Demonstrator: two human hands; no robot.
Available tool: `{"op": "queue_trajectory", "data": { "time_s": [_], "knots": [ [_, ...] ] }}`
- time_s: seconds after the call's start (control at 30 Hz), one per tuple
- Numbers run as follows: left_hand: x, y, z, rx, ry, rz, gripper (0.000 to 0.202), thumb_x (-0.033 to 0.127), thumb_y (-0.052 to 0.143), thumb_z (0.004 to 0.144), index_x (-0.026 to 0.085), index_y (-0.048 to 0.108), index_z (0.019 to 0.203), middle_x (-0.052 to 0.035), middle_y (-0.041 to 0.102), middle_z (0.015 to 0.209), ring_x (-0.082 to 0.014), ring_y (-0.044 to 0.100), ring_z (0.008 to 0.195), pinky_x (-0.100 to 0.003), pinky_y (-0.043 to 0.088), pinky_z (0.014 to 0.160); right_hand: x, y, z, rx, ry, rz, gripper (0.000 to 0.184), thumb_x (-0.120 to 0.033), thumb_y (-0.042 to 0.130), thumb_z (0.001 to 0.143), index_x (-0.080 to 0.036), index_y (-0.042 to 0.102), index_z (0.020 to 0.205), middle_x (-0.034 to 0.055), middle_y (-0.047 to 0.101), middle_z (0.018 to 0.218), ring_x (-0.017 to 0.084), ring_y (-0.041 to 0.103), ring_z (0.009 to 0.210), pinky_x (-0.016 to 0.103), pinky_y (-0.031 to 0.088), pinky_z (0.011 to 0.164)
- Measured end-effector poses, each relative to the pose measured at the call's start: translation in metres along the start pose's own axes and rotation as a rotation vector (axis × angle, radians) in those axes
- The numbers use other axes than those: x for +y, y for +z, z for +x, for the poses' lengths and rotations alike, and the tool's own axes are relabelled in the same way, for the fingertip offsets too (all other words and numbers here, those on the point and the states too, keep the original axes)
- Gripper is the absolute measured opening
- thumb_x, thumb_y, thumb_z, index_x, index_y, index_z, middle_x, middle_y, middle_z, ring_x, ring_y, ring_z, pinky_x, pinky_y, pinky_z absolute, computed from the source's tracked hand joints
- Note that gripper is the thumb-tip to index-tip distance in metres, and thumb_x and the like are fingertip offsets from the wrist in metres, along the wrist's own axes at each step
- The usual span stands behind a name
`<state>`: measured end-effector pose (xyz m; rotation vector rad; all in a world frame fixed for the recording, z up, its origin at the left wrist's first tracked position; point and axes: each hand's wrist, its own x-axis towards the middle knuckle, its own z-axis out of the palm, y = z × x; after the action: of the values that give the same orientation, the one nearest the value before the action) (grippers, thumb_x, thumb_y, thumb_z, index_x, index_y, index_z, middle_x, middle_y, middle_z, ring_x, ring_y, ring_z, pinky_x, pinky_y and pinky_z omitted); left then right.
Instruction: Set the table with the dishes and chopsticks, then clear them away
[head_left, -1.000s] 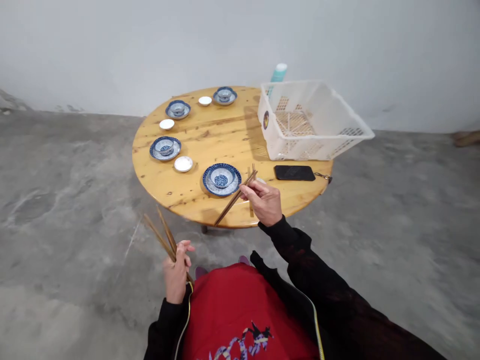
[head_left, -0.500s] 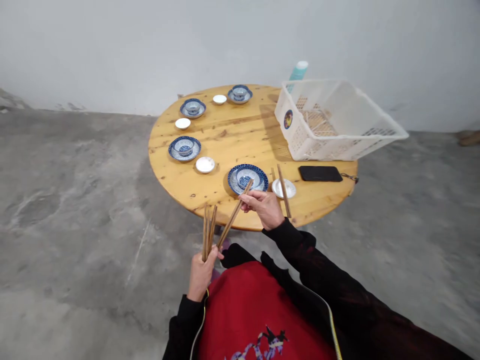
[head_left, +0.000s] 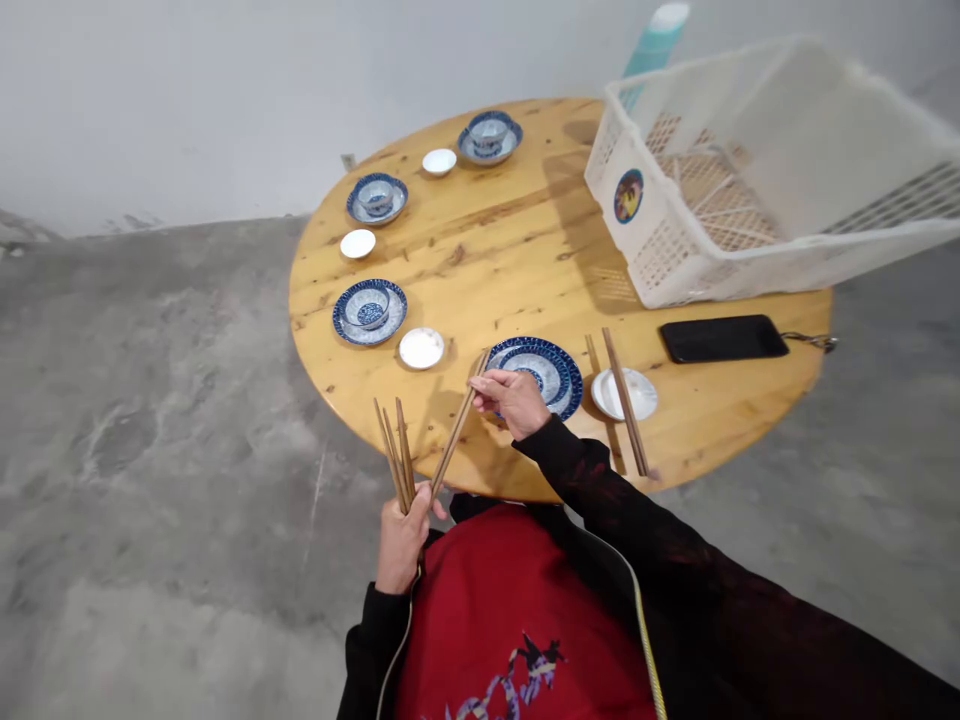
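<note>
My left hand (head_left: pixel 406 537) is closed round the lower ends of several wooden chopsticks (head_left: pixel 400 450), their tips fanned upward at the table's near edge. Between thumb and fingers, my right hand (head_left: pixel 513 399) pinches the upper part of chopsticks (head_left: pixel 457 430) that slant down to the left hand. Behind the right hand, partly covered by it, is a blue-patterned plate (head_left: pixel 574 385) with a bowl (head_left: pixel 546 372) on it. To its right, chopsticks (head_left: pixel 625 400) lie across a small white dish (head_left: pixel 643 394).
On the round wooden table (head_left: pixel 480 285), a large white plastic basket (head_left: pixel 675 240) stands at the right with a turquoise bottle (head_left: pixel 656 48) behind it. A black phone (head_left: pixel 724 339) lies in front. More blue plates with bowls (head_left: pixel 370 307) and white dishes (head_left: pixel 421 348) line the left side.
The view has moved closer to the table, so the basket and dishes look larger. Both hands keep their hold on the chopsticks, and the right hand now sits slightly left relative to the plate.
</note>
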<state>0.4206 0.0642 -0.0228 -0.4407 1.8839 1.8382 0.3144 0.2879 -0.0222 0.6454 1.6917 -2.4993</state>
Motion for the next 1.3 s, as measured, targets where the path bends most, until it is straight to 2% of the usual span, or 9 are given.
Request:
{"op": "queue_trajectory", "data": {
  "time_s": [0.17,0.43,0.67,0.87,1.07,1.2,1.3],
  "knots": [
    [0.007,0.006,0.028,0.024,-0.022,-0.054,0.055,0.065,0.073,0.074,0.011,0.069,0.073,0.0026,0.052,0.053,-0.0008,0.024,0.038,-0.019,0.013,0.037,0.002,0.001,0.032,-0.007,-0.001,0.019,0.038,-0.048,0.086,0.054,-0.017,0.064,0.057,-0.0003,0.061,0.051,0.009,0.054,0.046,0.02,0.045,0.046],
    [0.023,0.008,0.058,0.043,-0.073,-0.098,0.059,0.062,0.08,0.067,0.009,0.072,0.09,0.0027,0.056,0.058,0.0003,0.027,0.038,-0.017,0.014,0.036,0.005,0.0,0.06,0.017,-0.008,0.004,0.037,-0.047,0.086,0.058,-0.017,0.064,0.058,0.0003,0.061,0.05,0.01,0.055,0.046,0.02,0.047,0.045],
    [0.025,-0.003,0.078,-0.023,-0.04,-0.1,0.058,0.059,0.082,0.067,0.009,0.072,0.095,0.002,0.058,0.064,0.0001,0.029,0.038,-0.018,0.016,0.035,0.003,-0.005,0.07,0.098,0.011,0.035,0.027,-0.033,0.086,0.063,-0.016,0.066,0.06,-0.0006,0.061,0.051,0.01,0.058,0.049,0.019,0.051,0.047],
    [0.04,-0.016,0.102,0.009,-0.03,-0.12,0.048,0.053,0.082,0.068,0.01,0.071,0.086,0.0,0.06,0.065,-0.0003,0.03,0.039,-0.018,0.015,0.036,-0.006,0.017,0.092,0.154,0.019,0.008,0.022,-0.022,0.082,0.07,-0.015,0.064,0.059,-0.0005,0.061,0.05,0.009,0.06,0.048,0.017,0.051,0.047],
    [0.05,-0.025,0.141,0.063,-0.017,-0.089,0.036,0.046,0.077,0.074,0.012,0.066,0.072,0.0011,0.057,0.061,-0.0013,0.029,0.04,-0.02,0.017,0.039,-0.009,0.046,0.14,0.202,0.056,-0.102,0.023,-0.014,0.08,0.072,-0.014,0.061,0.059,-0.0009,0.061,0.047,0.008,0.057,0.044,0.016,0.048,0.043],
    [0.052,-0.031,0.168,0.088,-0.029,-0.044,0.036,0.046,0.076,0.074,0.013,0.063,0.065,0.0005,0.057,0.059,-0.0031,0.03,0.042,-0.02,0.02,0.042,-0.004,0.052,0.17,0.255,0.095,-0.209,0.025,-0.01,0.078,0.073,-0.015,0.059,0.059,-0.0016,0.058,0.045,0.008,0.055,0.041,0.015,0.044,0.04],
    [0.051,-0.034,0.185,0.102,-0.023,-0.007,0.034,0.046,0.075,0.074,0.014,0.065,0.069,-0.0012,0.061,0.063,-0.0057,0.036,0.045,-0.021,0.024,0.044,0.003,0.05,0.184,0.296,0.111,-0.255,0.024,-0.01,0.077,0.074,-0.015,0.058,0.06,-0.0022,0.058,0.046,0.008,0.052,0.04,0.017,0.042,0.039]
  ]
}}
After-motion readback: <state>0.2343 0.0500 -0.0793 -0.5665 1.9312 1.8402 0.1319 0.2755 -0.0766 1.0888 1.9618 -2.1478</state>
